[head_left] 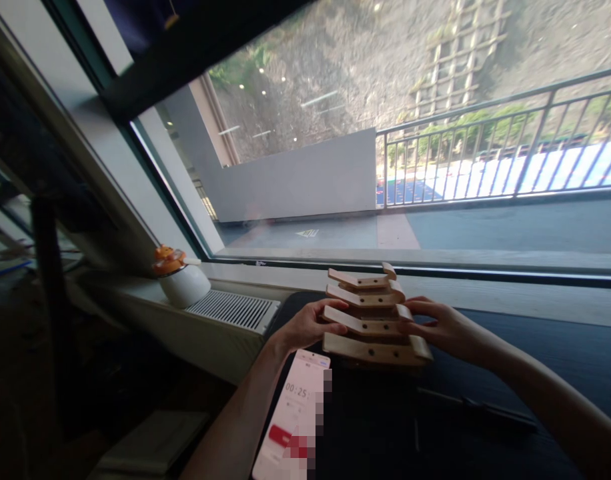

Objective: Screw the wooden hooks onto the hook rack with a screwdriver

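Observation:
A small slatted wooden rack (370, 327), made of several bent light-wood slats with dark screw holes, is between my hands above the black tabletop (380, 427). At its left side, my left hand (313, 322) grips the end of a slat, thumb and fingers closed on it. My right hand (433, 327) pinches the rack's curled right end. What lies beneath the slats is hidden, so I cannot tell whether the rack touches the table. A phone (298, 407) showing a running timer lies just below my left hand.
A dark, thin tool (495, 408) lies on the table to the right. Left of the table, a white pot with an orange lid (183, 280) stands beside a vent grille (235, 309) on the sill. A large window with a railing (465, 167) outside fills the background.

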